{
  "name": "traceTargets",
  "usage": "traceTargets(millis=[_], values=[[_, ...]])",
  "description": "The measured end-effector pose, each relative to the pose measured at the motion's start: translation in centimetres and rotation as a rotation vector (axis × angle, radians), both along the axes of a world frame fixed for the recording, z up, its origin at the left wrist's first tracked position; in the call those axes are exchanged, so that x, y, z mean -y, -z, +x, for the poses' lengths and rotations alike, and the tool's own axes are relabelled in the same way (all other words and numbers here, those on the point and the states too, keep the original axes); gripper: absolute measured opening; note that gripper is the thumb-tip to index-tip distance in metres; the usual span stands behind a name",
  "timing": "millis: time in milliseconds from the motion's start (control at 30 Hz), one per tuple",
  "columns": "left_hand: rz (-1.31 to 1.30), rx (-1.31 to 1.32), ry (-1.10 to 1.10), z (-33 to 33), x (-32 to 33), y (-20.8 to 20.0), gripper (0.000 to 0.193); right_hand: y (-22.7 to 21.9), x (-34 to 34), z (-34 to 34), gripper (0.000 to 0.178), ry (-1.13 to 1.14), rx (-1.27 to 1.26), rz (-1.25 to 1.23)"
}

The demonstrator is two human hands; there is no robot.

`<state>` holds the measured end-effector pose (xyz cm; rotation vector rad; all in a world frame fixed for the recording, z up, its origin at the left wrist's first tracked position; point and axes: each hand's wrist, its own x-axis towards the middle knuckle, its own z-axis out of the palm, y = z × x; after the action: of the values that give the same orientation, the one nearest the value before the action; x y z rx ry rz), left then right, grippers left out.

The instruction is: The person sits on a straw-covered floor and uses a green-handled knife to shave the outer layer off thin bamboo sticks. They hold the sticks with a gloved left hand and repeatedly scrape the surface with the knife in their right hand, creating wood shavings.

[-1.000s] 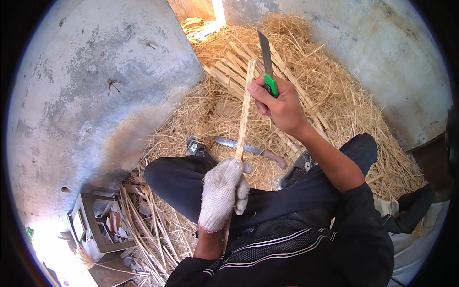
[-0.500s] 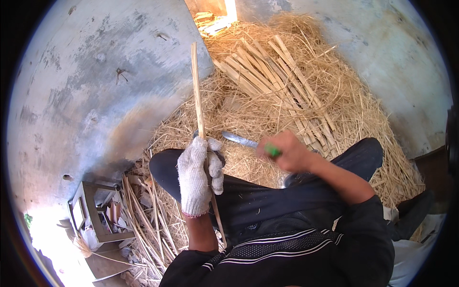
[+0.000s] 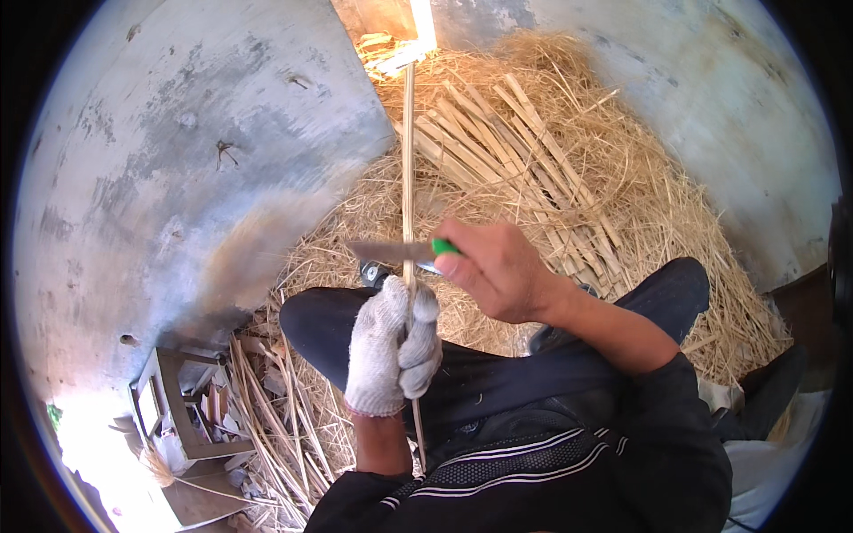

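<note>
My left hand [image 3: 387, 348], in a white knitted glove, is closed around a long, thin split strip that looks like bamboo [image 3: 408, 160]. The strip stands nearly upright in view, its far end toward the bright opening and its near end passing below my wrist to my lap. My bare right hand [image 3: 505, 274] grips a knife [image 3: 386, 252] by its green handle. Its blade, blurred by motion, lies crosswise over the strip, just beyond my gloved fingers. Whether the edge touches the strip I cannot tell.
Several flat split strips [image 3: 524, 164] lie in a pile on a bed of pale shavings [image 3: 657, 195]. More thin strips [image 3: 275, 413] lie at lower left, beside a small wooden frame [image 3: 191, 404] with scraps in it. Grey walls [image 3: 222, 107] stand left and right. My legs are folded in front.
My right hand has swung left with the knife, bringing the blade across the strip. My left hand has shifted slightly right and nearer, and the strip's far end has moved right.
</note>
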<state>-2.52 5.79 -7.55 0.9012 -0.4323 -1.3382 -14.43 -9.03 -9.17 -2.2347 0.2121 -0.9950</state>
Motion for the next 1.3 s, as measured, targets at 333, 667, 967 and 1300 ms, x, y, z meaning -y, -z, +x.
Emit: traceTargets(millis=[333, 667, 967, 1300], values=[[0.019, -0.212, 0.012, 1.2, -0.4, 0.9, 0.037, -0.9, 3.0, -0.3, 0.037, -0.105, -0.235, -0.551], [0.275, 0.151, -0.017, -0.2, -0.5, 1.8, 0.04, 2.7, 10.1, 1.3, 0.034, 0.258, -0.236, -0.655], [0.359, 0.194, 0.041, -0.3, -4.1, 2.5, 0.038, 2.0, 22.4, -7.6, 0.06, 0.833, -0.156, -0.008], [0.205, 0.173, 0.015, -0.7, -0.9, 1.7, 0.032, 3.0, 2.2, -3.4, 0.035, -0.083, -0.239, -0.394]])
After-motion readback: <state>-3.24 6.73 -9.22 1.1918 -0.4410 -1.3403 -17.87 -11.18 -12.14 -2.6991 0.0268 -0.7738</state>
